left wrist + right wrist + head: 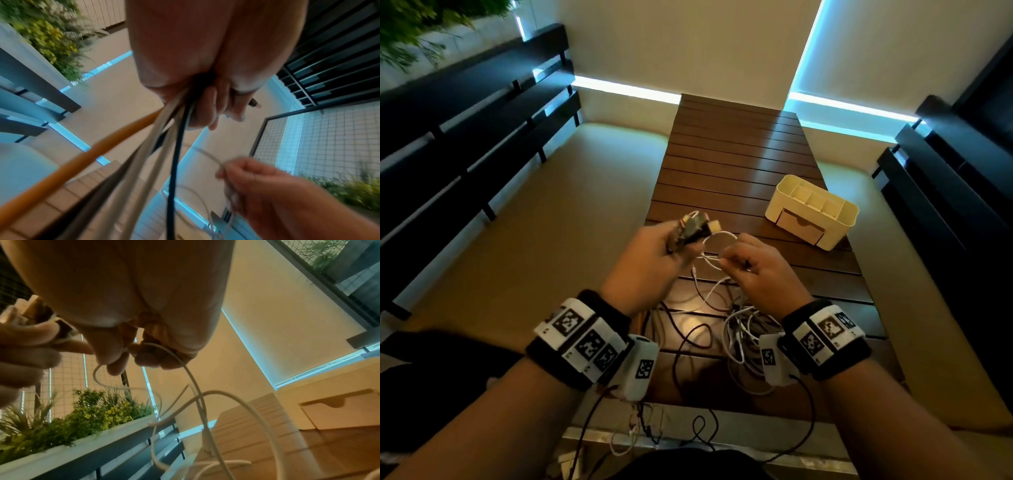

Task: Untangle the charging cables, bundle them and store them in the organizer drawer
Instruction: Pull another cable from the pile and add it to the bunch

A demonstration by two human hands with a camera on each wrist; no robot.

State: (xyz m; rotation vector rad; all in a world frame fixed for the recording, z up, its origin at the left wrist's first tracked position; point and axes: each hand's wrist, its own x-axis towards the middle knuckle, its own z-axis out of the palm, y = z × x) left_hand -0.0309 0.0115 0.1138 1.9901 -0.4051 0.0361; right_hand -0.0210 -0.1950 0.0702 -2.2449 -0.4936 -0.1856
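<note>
Two hands work above the near end of a slatted wooden tabletop. The left hand is raised, its grip clamped on a bunch of cables: orange, pale grey and black strands run down out of the closed fingers in the left wrist view, and plug ends stick out above the fist in the head view. The right hand, just beside it, pinches a thin white cable between thumb and fingertips; this cable loops between the two hands and trails down. Below the hands a loose tangle of white and dark cables lies on the tabletop, with some strands hanging over the near edge.

A cream organizer stands on the tabletop to the right, well apart from the hands. Its open top is divided into several compartments, in which nothing can be seen from this angle. Its single front drawer, with a notched pull, is pushed in flush, so its contents cannot be seen. No cable touches the organizer.
</note>
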